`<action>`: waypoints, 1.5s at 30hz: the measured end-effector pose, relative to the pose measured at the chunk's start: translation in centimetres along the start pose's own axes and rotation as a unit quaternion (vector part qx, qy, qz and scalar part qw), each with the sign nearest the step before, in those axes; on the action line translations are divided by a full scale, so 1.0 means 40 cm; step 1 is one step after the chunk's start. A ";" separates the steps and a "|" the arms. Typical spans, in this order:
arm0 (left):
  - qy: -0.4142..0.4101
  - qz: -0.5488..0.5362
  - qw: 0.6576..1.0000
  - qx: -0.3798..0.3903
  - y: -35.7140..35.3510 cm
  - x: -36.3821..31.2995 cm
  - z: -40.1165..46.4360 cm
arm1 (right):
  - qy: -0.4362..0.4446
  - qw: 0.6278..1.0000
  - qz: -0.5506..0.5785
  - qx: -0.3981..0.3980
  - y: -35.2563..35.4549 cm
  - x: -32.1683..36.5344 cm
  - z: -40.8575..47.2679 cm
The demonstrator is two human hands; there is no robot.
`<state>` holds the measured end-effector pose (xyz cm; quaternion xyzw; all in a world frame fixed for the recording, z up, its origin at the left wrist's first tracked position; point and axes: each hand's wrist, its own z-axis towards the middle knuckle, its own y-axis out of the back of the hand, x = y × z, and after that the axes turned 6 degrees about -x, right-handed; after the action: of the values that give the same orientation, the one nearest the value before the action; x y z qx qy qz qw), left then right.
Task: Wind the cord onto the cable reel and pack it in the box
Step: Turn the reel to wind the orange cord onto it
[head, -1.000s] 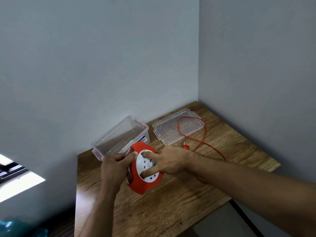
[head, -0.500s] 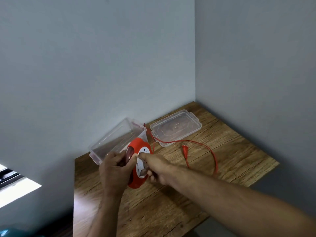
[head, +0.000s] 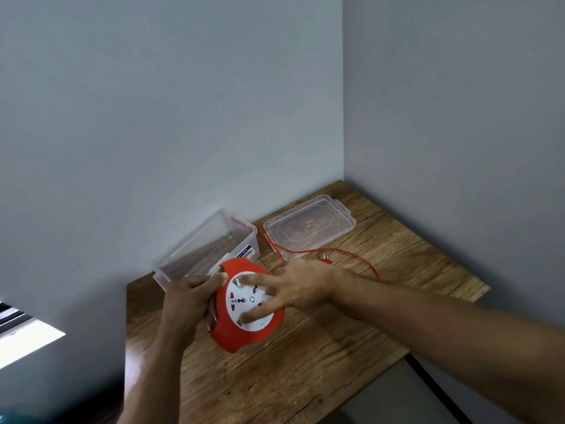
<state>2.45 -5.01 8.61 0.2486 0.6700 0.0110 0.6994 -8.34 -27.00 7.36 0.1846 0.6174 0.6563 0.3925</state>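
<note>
The red cable reel (head: 232,335) with a white socket face is held tilted above the wooden table (head: 305,377). My left hand (head: 189,298) grips its left rim. My right hand (head: 293,286) lies spread on the white face, fingers pressing it. A loose red cord (head: 360,255) runs from behind the reel along the lid's front edge and curves right across the table. Its red plug (head: 326,259) lies just behind my right hand. The clear plastic box (head: 211,249) stands open behind the reel, against the wall.
The box's clear lid (head: 308,228) lies flat at the back of the table, right of the box. Walls close the table in at the back and right. The table's front edge drops off to a grey floor at lower right.
The loose cord has shortened and its loop has slid off the lid toward the reel. My right hand has turned on the white face, from pinching at the rim to fingers spread.
</note>
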 end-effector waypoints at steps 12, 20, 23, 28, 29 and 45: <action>-0.012 -0.038 0.999 -0.008 0.003 -0.016 0.012 | -0.107 0.989 -0.078 -0.070 0.004 0.025 0.041; -0.113 -0.062 0.987 -0.101 -0.033 -0.031 -0.022 | -0.581 0.710 0.346 -0.198 -0.006 0.110 0.143; -0.158 -0.027 0.980 -0.120 -0.051 -0.020 -0.040 | -0.671 0.399 0.597 -0.183 0.016 0.115 0.183; -0.156 -0.076 0.973 -0.152 -0.050 -0.012 -0.054 | -0.623 0.445 0.626 -0.151 0.029 0.085 0.134; -0.125 -0.102 0.975 -0.151 -0.047 -0.013 -0.053 | -0.614 0.571 0.523 -0.155 0.025 0.077 0.115; 0.014 -0.038 0.999 -0.014 -0.001 -0.020 -0.017 | 0.034 0.995 -0.086 0.026 0.041 -0.010 0.026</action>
<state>1.73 -5.08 9.35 0.2127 0.6884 -0.0025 0.6935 -7.80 -26.50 9.20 0.1187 0.6609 0.6096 0.4213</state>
